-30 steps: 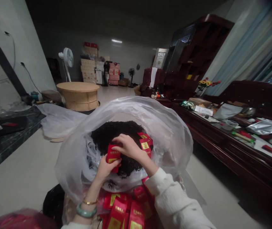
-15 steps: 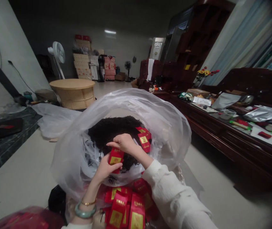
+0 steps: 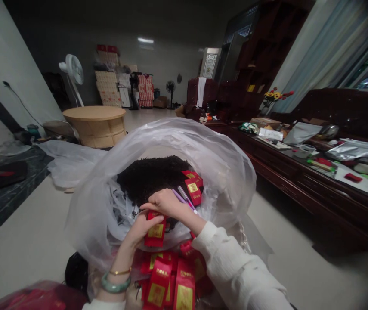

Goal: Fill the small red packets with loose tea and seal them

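Observation:
My left hand [image 3: 141, 230] grips a small red packet [image 3: 156, 230] with a gold label, thumb across its front. Over the packet's top edge, my right hand [image 3: 164, 201] is closed, its fingers pressed to the mouth; the fingertips are partly hidden. Both hands are at the opening of a large clear plastic bag [image 3: 90, 219] holding a heap of dark, dry, tea-like leaves [image 3: 151, 172]. On the heap's right lie several red packets [image 3: 193, 189], with thin purple and silver sticks [image 3: 184, 197] beside my right wrist. More red packets [image 3: 158, 280] are piled below my hands.
A dark wooden table [image 3: 287, 172] with clutter runs along the right. Ahead on the left stand a round wooden table [image 3: 95, 113] and a white fan [image 3: 74, 69]. A red plastic bag [image 3: 38, 297] lies at the lower left. Stacked boxes [image 3: 108, 88] stand by the far wall.
The red packet and both hands have moved down a little. My left thumb now lies higher on the packet, and the purple and silver sticks show more clearly.

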